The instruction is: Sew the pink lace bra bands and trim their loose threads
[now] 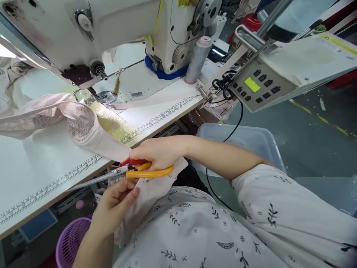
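My right hand (160, 152) is closed round scissors (149, 174) with orange and red handles, its long blades pointing left along the table's front edge. Below the blades, my left hand (113, 204) pinches the edge of a pale pink bra (150, 195) between thumb and fingers over my lap. Another stretch of pale pink lace garment (83, 124) lies on the table and runs down to my right hand; whether it is the same piece I cannot tell. The fingertips of my right hand are partly hidden.
A white sewing machine (125, 22) stands over the table (50, 160), with a printed ruler along its front edge. A grey thread cone (198, 59) and a control box (267, 78) are at the right. Below are a clear plastic bin (251, 137) and a purple basket (73, 238).
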The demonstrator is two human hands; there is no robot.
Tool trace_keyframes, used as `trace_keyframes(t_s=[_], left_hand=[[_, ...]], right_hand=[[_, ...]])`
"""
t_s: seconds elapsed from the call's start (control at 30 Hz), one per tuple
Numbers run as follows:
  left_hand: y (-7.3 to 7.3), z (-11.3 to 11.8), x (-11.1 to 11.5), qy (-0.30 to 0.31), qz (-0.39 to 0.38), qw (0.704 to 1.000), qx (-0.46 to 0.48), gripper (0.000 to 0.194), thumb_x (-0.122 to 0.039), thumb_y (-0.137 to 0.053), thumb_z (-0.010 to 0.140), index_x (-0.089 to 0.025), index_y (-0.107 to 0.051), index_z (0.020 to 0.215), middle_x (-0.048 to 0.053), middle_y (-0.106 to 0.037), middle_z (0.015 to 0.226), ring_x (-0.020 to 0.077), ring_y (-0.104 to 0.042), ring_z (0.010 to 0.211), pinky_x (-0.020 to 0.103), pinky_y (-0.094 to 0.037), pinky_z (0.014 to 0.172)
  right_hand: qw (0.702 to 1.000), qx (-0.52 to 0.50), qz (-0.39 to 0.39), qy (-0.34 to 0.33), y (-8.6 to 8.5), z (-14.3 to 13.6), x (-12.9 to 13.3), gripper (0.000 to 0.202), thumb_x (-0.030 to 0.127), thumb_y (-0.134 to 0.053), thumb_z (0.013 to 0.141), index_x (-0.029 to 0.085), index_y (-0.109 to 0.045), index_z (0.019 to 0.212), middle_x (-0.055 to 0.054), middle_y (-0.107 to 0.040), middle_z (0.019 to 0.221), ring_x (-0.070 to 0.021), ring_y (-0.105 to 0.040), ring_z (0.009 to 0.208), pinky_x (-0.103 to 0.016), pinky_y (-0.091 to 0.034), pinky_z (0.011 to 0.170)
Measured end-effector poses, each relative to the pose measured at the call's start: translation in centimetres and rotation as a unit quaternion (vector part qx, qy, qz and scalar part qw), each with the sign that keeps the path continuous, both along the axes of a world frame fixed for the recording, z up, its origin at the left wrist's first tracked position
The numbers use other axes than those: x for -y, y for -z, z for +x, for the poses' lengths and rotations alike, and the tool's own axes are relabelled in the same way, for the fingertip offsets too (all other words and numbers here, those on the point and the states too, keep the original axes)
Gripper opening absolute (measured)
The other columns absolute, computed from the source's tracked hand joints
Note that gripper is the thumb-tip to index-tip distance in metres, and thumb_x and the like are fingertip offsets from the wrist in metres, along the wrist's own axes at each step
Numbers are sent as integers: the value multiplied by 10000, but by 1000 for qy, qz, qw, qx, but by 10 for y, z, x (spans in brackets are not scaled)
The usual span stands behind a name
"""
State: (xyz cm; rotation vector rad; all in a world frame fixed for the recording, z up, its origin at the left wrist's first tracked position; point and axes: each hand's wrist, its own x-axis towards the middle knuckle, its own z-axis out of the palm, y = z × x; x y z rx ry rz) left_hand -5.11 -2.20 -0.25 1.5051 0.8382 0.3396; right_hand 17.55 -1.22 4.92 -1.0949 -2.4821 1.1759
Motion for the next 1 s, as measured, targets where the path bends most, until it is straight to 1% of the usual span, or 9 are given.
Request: trace_keyframes(t_s=[0.17,0.3,0.43,0.57,0.7,0.77,0.83,0.9,1.0], left_hand=[[7,0,3,-59,-58,997,-7,179,-353,-683,749,-175,-662,741,7,-589,677,107,-480,610,190,-407,549],[8,1,3,-65,-78,995,-27,196,-370,-707,722,-179,-687,765,3,-592,644,96,-454,562,187,-385,501],[5,2,1,-76,-91,993,-18,207,-373,-738,695,-180,-698,759,5,-606,645,97,-478,586,180,-406,529],[8,-1,-1,-90,-110,990,-4,269,-404,-728,704,-184,-702,857,32,-651,746,128,-536,670,203,-448,584],[14,-4,-2,-88,-124,988,-16,291,-438,-732,683,-152,-716,737,39,-633,650,125,-501,580,231,-431,533],[15,-3,-1,-101,-122,987,-16,307,-453,-751,648,-151,-722,700,46,-643,642,145,-526,597,262,-456,569],[13,-2,-1,-108,-118,987,-3,306,-450,-759,637,-159,-734,730,62,-676,704,181,-573,680,301,-486,653],[11,-1,0,-109,-115,987,12,282,-429,-750,658,-168,-742,766,69,-692,739,202,-597,741,319,-492,707],[9,-2,1,-122,-116,986,16,264,-415,-736,677,-167,-745,767,64,-679,677,201,-607,711,298,-489,652]], right_hand=[[1000,6,7,-7,-1,-5,-2,284,176,-557,793,211,-299,677,32,-436,687,-108,-385,608,-241,-291,543],[1000,4,13,-5,0,-6,-2,301,149,-588,747,211,-301,680,28,-448,698,-112,-393,612,-243,-292,541],[1000,7,15,-3,-1,-6,-1,310,127,-591,735,210,-299,676,27,-446,699,-112,-395,613,-242,-297,544],[1000,-1,15,-6,-4,-7,-1,310,145,-578,769,213,-290,678,38,-426,668,-105,-372,586,-242,-291,538],[1000,-18,20,-15,-5,-11,-2,327,130,-589,750,214,-282,677,46,-408,655,-100,-365,580,-241,-282,540],[999,-31,23,-13,-2,-12,-2,332,126,-596,732,214,-281,676,47,-401,655,-100,-363,584,-241,-276,539],[997,-72,26,15,3,-12,2,301,148,-587,743,212,-297,694,39,-425,684,-100,-379,604,-236,-284,544],[986,-147,31,79,11,-9,10,266,226,-591,769,207,-328,741,30,-448,726,-100,-392,625,-229,-300,557],[962,-213,31,167,26,2,32,381,474,-611,754,211,-336,769,40,-410,710,-99,-366,617,-224,-308,558]])
